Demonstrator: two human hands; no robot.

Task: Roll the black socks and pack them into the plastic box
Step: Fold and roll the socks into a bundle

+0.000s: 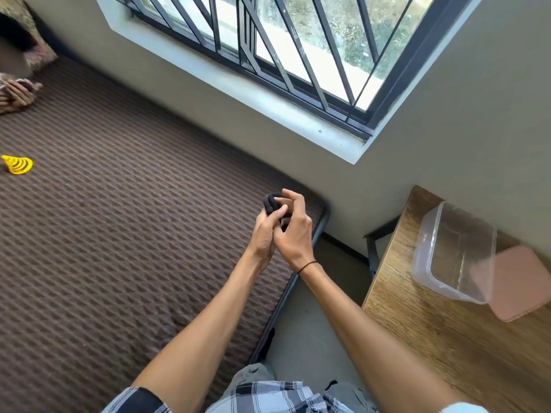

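A bundle of black socks (272, 204) is held up in front of me over the corner of the brown quilted mattress (119, 234). My left hand (264, 236) grips it from below and my right hand (293, 231) closes over it from the right, fingers curled on the cloth. Most of the bundle is hidden by my fingers. The clear plastic box (441, 257) stands open and empty on the wooden table (432, 338) to my right, well apart from my hands.
A pink lid (515, 284) lies against the box's right side. A yellow striped object (18, 165) lies at the mattress's far left. Another person's hands (16, 92) show at the top left. A barred window (283, 55) is ahead. Bare floor (307, 332) separates mattress and table.
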